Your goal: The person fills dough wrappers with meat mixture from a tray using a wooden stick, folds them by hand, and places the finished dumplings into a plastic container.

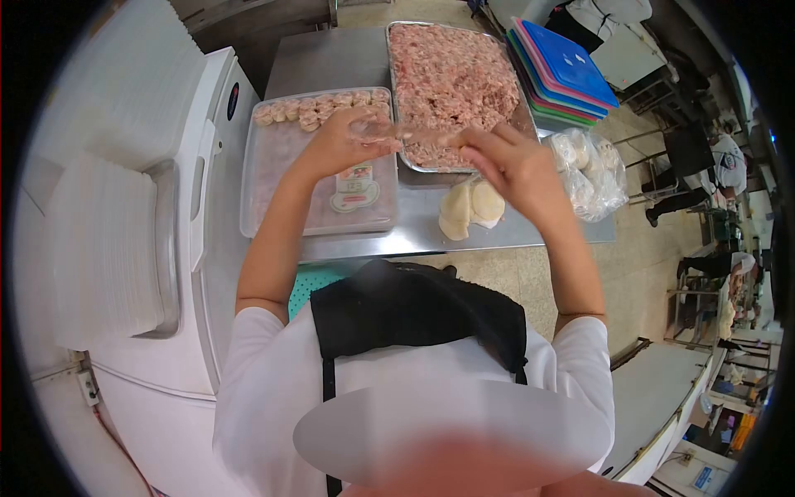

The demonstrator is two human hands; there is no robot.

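My left hand (346, 139) is above the right side of a clear plastic container (315, 199), its fingers curled around something blurred. A row of small meat-filled dumplings (302, 108) lies along the container's far edge. My right hand (512, 164) hovers over the near right corner of a metal tray (396, 91) of ground meat (451, 79). Its fingers are pinched together. A pale smear lies between the two hands, and I cannot make out its shape. Just below and left of my right hand, a pile of round dough wrappers (470, 209) rests on the steel table (418, 236).
Clear plastic bags (588, 174) of pale rounds are at the table's right end, behind which stands a stack of coloured flat boards or lids (567, 66). A white fridge (211, 166) is close on my left. Other people (729, 166) are farther off to the right.
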